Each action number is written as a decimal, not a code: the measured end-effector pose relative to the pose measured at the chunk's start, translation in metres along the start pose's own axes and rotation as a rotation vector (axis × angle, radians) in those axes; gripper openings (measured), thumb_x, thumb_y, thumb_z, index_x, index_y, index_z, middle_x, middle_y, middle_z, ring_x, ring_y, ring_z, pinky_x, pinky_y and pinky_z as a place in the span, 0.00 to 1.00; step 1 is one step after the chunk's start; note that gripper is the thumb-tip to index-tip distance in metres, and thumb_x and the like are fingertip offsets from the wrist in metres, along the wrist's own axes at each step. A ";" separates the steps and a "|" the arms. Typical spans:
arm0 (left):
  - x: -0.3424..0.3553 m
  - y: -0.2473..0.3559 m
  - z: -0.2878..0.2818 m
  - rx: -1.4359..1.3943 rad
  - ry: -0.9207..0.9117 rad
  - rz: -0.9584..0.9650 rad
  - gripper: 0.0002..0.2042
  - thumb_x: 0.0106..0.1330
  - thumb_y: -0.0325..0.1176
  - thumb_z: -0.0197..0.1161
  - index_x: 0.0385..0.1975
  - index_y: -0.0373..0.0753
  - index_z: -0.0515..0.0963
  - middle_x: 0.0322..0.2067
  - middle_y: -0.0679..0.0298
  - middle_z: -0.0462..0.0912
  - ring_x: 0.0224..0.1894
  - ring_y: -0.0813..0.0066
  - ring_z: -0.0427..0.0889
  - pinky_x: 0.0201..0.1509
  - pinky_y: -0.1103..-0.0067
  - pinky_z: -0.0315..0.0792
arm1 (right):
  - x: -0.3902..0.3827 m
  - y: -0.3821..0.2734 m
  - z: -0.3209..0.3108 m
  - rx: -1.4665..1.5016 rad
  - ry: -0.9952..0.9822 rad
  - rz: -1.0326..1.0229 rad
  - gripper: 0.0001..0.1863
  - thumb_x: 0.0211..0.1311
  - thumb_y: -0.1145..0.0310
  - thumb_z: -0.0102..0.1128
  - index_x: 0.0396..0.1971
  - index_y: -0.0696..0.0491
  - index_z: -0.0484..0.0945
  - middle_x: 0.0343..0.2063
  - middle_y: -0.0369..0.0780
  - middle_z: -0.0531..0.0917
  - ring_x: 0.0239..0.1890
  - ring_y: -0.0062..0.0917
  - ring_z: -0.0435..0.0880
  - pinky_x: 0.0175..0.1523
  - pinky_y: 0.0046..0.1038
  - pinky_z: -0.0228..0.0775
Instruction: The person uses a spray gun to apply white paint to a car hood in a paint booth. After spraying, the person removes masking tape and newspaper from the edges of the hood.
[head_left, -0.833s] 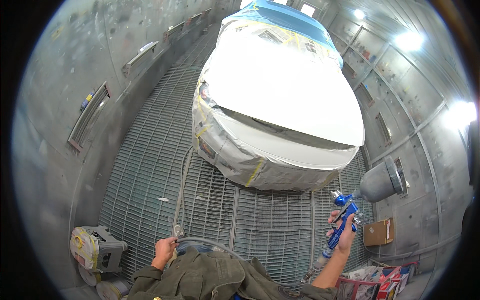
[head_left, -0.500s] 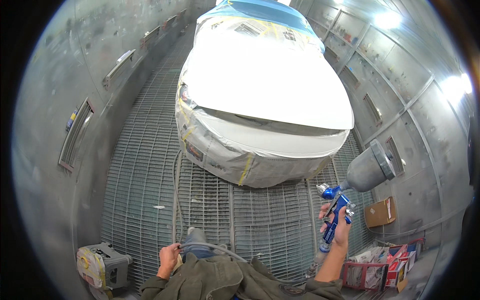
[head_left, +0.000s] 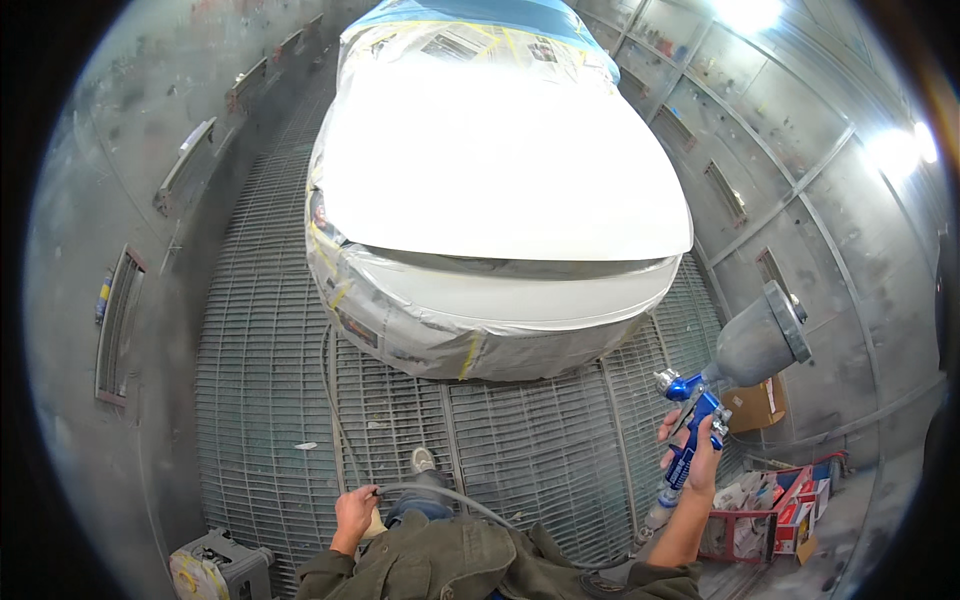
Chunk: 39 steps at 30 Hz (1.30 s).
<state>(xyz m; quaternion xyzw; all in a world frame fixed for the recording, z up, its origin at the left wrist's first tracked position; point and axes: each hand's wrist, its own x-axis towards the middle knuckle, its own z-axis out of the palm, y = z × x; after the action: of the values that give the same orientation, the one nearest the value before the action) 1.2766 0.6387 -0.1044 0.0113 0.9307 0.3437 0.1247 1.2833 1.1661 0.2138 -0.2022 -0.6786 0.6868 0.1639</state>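
In my right hand (head_left: 704, 455) is a blue spray gun (head_left: 697, 425), held upright by its grip with the fingers about the trigger. A grey paint cup (head_left: 752, 340) sits on top of it, leaning to the right. My left hand (head_left: 354, 514) is closed round a grey air hose (head_left: 450, 494), which runs across the front of my body toward the gun's lower end. Ahead of me stands a car with a bright white hood (head_left: 510, 160). Masking paper and yellow tape (head_left: 440, 345) wrap its front, and blue sheeting (head_left: 490, 12) covers the part behind the hood.
Metal grating (head_left: 260, 380) forms the floor. Grey booth walls with slotted vents (head_left: 120, 325) rise on both sides. Lower right are a cardboard box (head_left: 757, 404) and a red rack (head_left: 738, 535) of supplies. A grey case (head_left: 235, 565) with taped covering stands lower left.
The car and floor have shifted left in view. The spray gun and both hands sit slightly farther right. One foot now shows farther forward on the grating.
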 end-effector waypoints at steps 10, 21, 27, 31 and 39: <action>0.076 0.034 -0.002 -0.011 -0.081 0.018 0.13 0.59 0.38 0.70 0.43 0.43 0.86 0.32 0.51 0.86 0.38 0.47 0.84 0.41 0.59 0.76 | 0.058 -0.011 -0.007 0.044 0.063 0.065 0.33 0.74 0.39 0.47 0.50 0.58 0.74 0.39 0.42 0.81 0.35 0.26 0.83 0.20 0.23 0.75; 0.054 0.089 0.046 -0.094 0.084 -0.129 0.13 0.60 0.39 0.71 0.42 0.42 0.86 0.30 0.50 0.85 0.36 0.44 0.83 0.38 0.59 0.75 | 0.146 -0.012 -0.047 0.034 -0.107 0.042 0.33 0.75 0.39 0.43 0.49 0.59 0.73 0.39 0.41 0.80 0.36 0.24 0.81 0.18 0.21 0.75; 0.037 0.130 0.091 -0.100 0.189 -0.143 0.13 0.59 0.39 0.72 0.41 0.41 0.86 0.29 0.49 0.85 0.35 0.45 0.84 0.38 0.60 0.76 | 0.181 -0.007 -0.081 0.047 -0.153 0.048 0.32 0.74 0.40 0.48 0.48 0.60 0.74 0.38 0.43 0.81 0.36 0.25 0.83 0.20 0.23 0.77; 0.044 0.147 0.111 -0.067 0.147 -0.172 0.13 0.58 0.38 0.72 0.40 0.40 0.87 0.27 0.52 0.86 0.33 0.49 0.85 0.37 0.62 0.76 | 0.191 -0.004 -0.101 0.086 -0.116 0.034 0.32 0.73 0.42 0.52 0.47 0.62 0.75 0.37 0.44 0.82 0.35 0.26 0.84 0.21 0.24 0.78; 0.068 0.188 0.130 0.000 0.101 -0.126 0.11 0.58 0.36 0.72 0.39 0.42 0.87 0.26 0.53 0.86 0.33 0.49 0.85 0.36 0.63 0.76 | 0.203 0.011 -0.164 0.079 -0.024 0.042 0.30 0.74 0.43 0.51 0.44 0.62 0.77 0.35 0.44 0.82 0.33 0.23 0.84 0.21 0.23 0.78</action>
<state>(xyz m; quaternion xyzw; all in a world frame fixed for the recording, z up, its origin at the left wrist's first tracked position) 1.2298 0.8719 -0.0939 -0.0647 0.9347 0.3351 0.0991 1.1903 1.4097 0.1921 -0.2015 -0.6486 0.7187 0.1491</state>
